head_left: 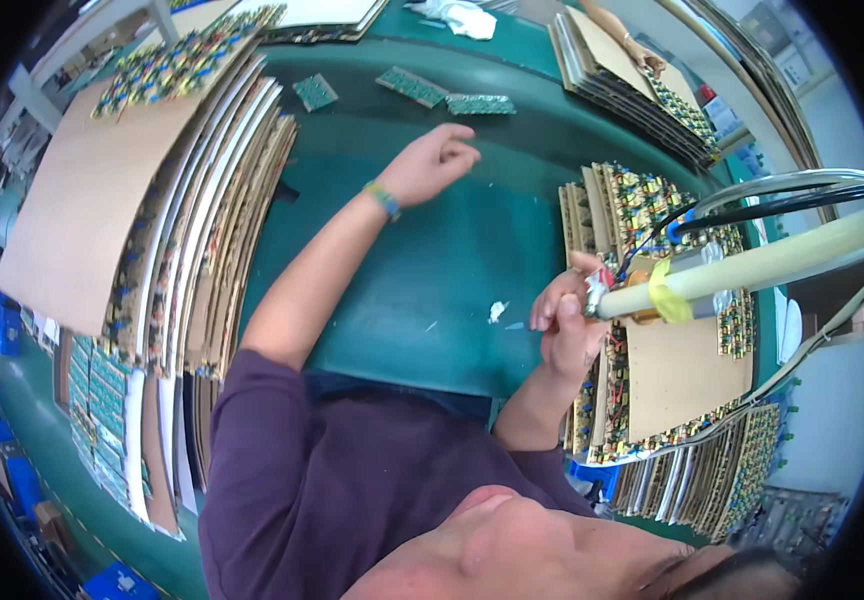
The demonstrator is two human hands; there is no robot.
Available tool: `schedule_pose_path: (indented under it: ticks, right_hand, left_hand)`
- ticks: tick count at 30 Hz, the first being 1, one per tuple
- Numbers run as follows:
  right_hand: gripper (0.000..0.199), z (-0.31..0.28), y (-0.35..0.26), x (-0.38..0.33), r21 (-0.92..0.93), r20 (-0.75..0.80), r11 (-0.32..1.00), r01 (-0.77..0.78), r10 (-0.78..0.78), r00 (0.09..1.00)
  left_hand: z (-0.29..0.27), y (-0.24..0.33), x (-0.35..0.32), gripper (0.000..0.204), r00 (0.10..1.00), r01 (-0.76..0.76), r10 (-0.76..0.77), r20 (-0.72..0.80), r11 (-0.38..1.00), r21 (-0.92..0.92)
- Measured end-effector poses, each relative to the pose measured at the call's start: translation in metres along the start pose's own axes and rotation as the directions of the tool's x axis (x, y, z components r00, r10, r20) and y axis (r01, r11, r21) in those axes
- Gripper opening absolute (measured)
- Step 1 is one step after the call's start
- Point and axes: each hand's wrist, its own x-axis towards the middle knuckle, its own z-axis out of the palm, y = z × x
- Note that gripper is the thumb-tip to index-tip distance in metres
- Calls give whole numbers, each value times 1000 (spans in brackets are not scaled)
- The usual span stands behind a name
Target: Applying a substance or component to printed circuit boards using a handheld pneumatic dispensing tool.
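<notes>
My left hand [430, 168] is over the green work surface [402, 300], its fingers part-curled with a gap between the tips and nothing visible in them. Beyond it lie three green circuit boards: one at the left [315, 92], one in the middle [411, 86] and one at the right [480, 104]. My right hand [567, 322] is closed, thumb against fingers, beside the end of a pale tube [742, 270] with a yellow tie [668, 291]. White and red material [600, 287] shows at that end. What these fingers hold is too small to tell.
Tall stacks of cardboard sheets and component-filled boards stand at the left [202, 210] and right [687, 370]. Another stack [642, 85] is at the far right, with another person's hand [644, 58] on it. White scraps [497, 311] lie near my right hand. Black cables [782, 208] cross above the right stack.
</notes>
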Motion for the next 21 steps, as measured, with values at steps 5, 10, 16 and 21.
schedule_pose_path:
  ticks: [5, 10, 16, 21]
  right_hand:
    - [53, -11, 13, -2, 84, -32, 996, 9, -6, 999]
    - [33, -11, 12, -5, 65, -190, 998, -2, 15, 982]
    - [58, -21, 22, -5, 175, -61, 984, 43, -33, 998]
    - [57, -8, 19, -4, 111, -121, 993, -34, 47, 992]
  left_hand:
    - [-7, -85, 136, 46, 1000, 1, 13, -12, 661, 750]
    - [21, -83, 197, 55, 974, 124, -217, -59, 298, 947]
    - [30, -54, 190, 59, 957, 69, -287, 46, 379, 923]
    - [23, -41, 110, 81, 984, -146, 51, 170, 778, 611]
